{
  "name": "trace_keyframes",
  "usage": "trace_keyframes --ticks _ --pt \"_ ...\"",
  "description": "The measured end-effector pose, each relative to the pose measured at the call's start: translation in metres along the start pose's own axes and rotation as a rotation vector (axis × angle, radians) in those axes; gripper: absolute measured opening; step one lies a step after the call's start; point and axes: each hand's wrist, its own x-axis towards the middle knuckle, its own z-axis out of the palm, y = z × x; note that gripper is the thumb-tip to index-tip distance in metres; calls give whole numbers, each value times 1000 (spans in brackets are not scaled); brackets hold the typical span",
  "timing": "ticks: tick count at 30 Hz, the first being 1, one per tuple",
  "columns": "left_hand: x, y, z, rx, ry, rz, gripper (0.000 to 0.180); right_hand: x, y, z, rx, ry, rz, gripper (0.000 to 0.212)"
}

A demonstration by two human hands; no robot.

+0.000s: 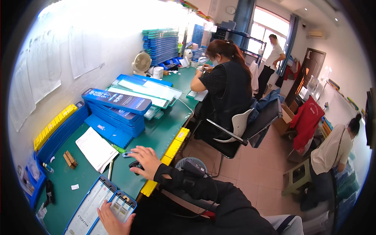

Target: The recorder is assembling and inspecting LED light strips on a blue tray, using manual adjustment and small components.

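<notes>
Green bench [131, 182] bears the open case [92, 205] near seven o'clock, left hand [111, 219] spread wide on it — perhaps for steadiness. Right hand [147, 162], half curled, meets a black thing [134, 164] — whether gripping, I cannot tell.

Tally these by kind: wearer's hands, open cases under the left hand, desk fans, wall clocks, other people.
Left hand and right hand: 2
Open case: 1
Desk fan: 1
Wall clock: 1
Other people: 3
Total: 8
</notes>
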Motion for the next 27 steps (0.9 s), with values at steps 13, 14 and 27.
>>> trace_keyframes --ticks 13,14,27 --pt "-9 2 -13 80 23 50 73 -64 23 -48 -42 68 108 48" --pt "-10 1 -11 67 23 47 73 -59 18 -44 -17 66 71 49" --pt "2 -18 -18 -117 -77 -111 76 18 31 35 194 -531 -30 70"
